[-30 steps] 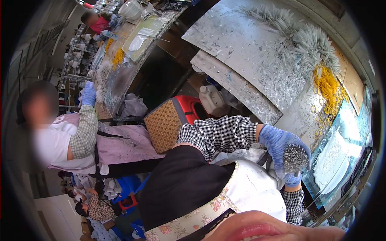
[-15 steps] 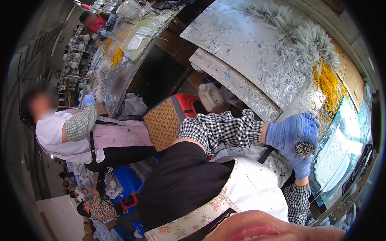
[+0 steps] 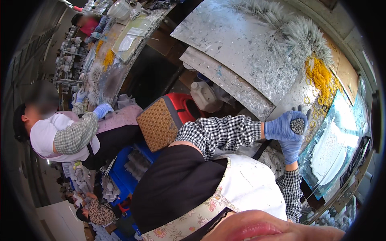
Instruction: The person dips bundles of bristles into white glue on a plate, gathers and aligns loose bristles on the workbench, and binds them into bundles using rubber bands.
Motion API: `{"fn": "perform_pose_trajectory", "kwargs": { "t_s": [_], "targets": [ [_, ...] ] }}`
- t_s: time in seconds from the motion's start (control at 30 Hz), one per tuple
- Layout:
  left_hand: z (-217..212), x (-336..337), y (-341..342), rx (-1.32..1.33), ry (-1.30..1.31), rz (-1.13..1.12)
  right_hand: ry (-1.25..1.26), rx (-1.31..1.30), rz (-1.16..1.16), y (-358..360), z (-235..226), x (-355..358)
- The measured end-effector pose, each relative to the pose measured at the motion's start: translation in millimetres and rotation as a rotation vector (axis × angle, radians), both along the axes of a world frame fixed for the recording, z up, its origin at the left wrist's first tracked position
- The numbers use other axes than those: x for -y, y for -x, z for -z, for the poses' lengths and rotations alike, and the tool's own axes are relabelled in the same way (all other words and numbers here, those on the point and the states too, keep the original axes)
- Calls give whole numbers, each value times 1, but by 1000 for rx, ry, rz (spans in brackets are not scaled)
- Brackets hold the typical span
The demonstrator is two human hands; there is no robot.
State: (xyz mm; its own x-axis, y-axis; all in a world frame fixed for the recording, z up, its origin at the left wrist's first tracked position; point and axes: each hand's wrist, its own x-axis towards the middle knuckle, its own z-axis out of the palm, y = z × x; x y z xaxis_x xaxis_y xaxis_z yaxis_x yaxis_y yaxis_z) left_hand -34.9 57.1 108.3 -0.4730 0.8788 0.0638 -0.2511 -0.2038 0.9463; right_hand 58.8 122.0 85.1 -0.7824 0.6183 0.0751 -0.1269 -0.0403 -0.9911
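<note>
A tight bundle of thin grey rods (image 3: 297,126) points its round, speckled end toward me. Wearing a blue knitted glove, my left hand (image 3: 277,126) comes in from the left and closes round the bundle. My right hand (image 3: 291,150), gloved the same way, presses against it from below, its fingers closed too. The two hands touch and partly cover each other, so most of the bundle's length is hidden. Just beyond them lie loose yellow rubber bands (image 3: 321,80) on the workbench (image 3: 237,44).
Loose clear rods (image 3: 307,38) are heaped at the bench's far side. A glass sheet with white paste (image 3: 331,154) lies right of my hands. Further left are a white jug (image 3: 205,97), a red stool with a patterned board (image 3: 160,122), and a co-worker (image 3: 68,132) at another bench.
My hands and the bundle have shifted slightly left and up in view, and the bundle's end is turned differently. The co-worker at left has leaned and lowered a gloved hand.
</note>
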Motion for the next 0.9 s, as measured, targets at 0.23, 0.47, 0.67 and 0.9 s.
{"fn": "perform_pose_trajectory", "kwargs": {
  "t_s": [0.23, 0.47, 0.67, 0.9],
  "targets": [
    [-52, 2, 34, -950, -136, -168, -455, 119, -155, -38, 25, -31],
    [-22, 27, 73, 127, -137, 213, -686, 265, -141, -45, -17, -47],
    [-7, 33, 50, 1095, -455, 139, 473, 83, -165, -68, -6, -40],
    [-14, 32, 37, 169, -102, 213, 539, 217, -329, -64, -17, -42]
  ]
}}
